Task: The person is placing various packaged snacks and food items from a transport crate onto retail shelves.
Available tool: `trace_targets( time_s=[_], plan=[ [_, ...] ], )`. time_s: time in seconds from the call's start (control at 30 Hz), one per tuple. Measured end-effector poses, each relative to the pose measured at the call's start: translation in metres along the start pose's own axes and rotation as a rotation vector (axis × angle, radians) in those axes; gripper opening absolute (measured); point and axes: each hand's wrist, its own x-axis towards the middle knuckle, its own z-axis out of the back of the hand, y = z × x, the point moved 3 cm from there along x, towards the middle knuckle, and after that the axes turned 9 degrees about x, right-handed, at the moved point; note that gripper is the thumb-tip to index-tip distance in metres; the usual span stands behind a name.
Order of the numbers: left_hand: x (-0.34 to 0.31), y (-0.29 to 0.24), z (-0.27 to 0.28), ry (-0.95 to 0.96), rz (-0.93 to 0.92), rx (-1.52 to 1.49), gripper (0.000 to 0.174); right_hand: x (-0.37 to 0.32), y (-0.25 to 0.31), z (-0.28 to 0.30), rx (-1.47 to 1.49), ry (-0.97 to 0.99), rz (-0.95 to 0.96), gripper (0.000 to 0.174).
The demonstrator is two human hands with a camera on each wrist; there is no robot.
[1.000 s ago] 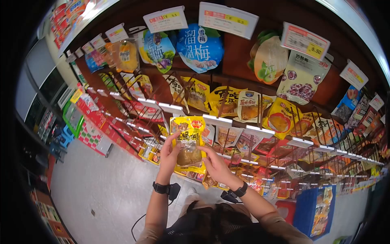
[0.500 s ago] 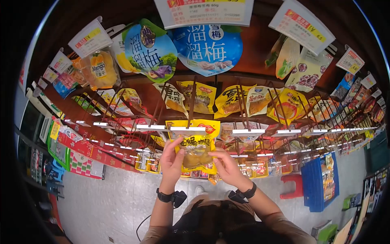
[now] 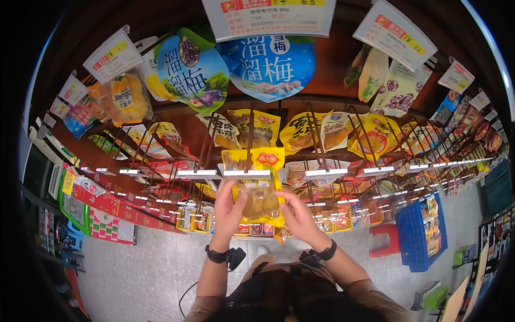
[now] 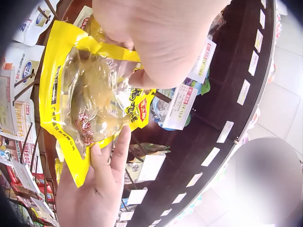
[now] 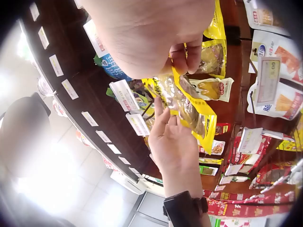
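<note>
A yellow packet with a clear window [image 3: 260,201] is held between both hands in front of the hanging racks. My left hand [image 3: 229,213] grips its left side, thumb on the front. The right hand [image 3: 298,216] pinches the right edge. In the left wrist view, the packet [image 4: 97,97] shows its window up close, the left hand [image 4: 158,35] at its top and the right hand [image 4: 94,189] below. In the right wrist view, the right hand [image 5: 149,35] has curled fingers on the packet [image 5: 182,101], while the left hand [image 5: 175,146] touches its other side.
Metal hooks with a white label holder [image 3: 248,174] stand at the packet's top edge. Blue plum bags [image 3: 272,67] and price cards [image 3: 272,17] hang above. A blue crate [image 3: 412,240] and a red stool [image 3: 387,241] stand on the floor at right.
The head view has moved closer to the upper bags and turned since the first frame. Both hands keep hold of the packet, which now sits at the label holders; its front shows more glare.
</note>
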Motion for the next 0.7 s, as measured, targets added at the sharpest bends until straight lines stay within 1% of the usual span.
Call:
trace_targets(
  time_s=[0.07, 0.17, 0.2, 0.23, 0.3, 0.33, 0.43, 0.47, 0.5, 0.57, 0.6, 0.67, 0.7],
  plan=[
    [0.014, 0.012, -0.007, 0.054, 0.012, 0.105, 0.038, 0.016, -0.007, 0.006, 0.004, -0.011, -0.007, 0.037],
    [0.033, 0.021, -0.019, 0.152, -0.311, 1.000, 0.043, 0.038, -0.014, 0.016, -0.129, -0.002, -0.008, 0.043],
    [0.035, 0.024, -0.027, 0.102, -0.277, 0.993, 0.047, 0.041, -0.021, 0.020, -0.196, 0.002, 0.009, 0.046],
    [0.032, 0.023, -0.033, 0.084, -0.230, 1.036, 0.046, 0.045, -0.028, 0.023, -0.262, 0.004, 0.025, 0.050],
    [0.021, 0.021, -0.043, 0.044, -0.135, 1.120, 0.044, 0.036, -0.040, 0.030, -0.268, 0.002, 0.071, 0.053],
    [0.013, 0.016, -0.047, -0.011, -0.201, 1.071, 0.041, 0.027, -0.028, 0.035, -0.285, -0.014, 0.106, 0.049],
    [-0.033, 0.030, -0.048, -0.104, -0.177, 0.771, 0.037, -0.015, -0.031, 0.056, 0.055, 0.181, -0.103, 0.039],
    [-0.055, 0.030, -0.047, -0.103, -0.108, 0.783, 0.034, -0.030, -0.033, 0.064, 0.018, 0.234, -0.096, 0.030],
    [-0.084, 0.047, -0.043, -0.144, 0.077, 0.706, 0.031, -0.045, -0.036, 0.073, 0.097, 0.302, -0.159, 0.028],
    [-0.143, 0.065, -0.039, -0.149, 0.291, 0.743, 0.028, -0.080, -0.042, 0.093, 0.263, 0.441, -0.303, 0.024],
    [-0.179, 0.078, -0.037, -0.135, 0.405, 0.715, 0.027, -0.097, -0.059, 0.106, 0.236, 0.502, -0.332, 0.021],
    [-0.253, 0.106, -0.039, -0.122, 0.629, 0.642, 0.025, -0.128, -0.082, 0.132, 0.291, 0.534, -0.431, 0.021],
    [-0.285, 0.113, -0.045, -0.146, 0.696, 0.670, 0.024, -0.142, -0.093, 0.144, 0.314, 0.551, -0.481, 0.021]
  ],
)
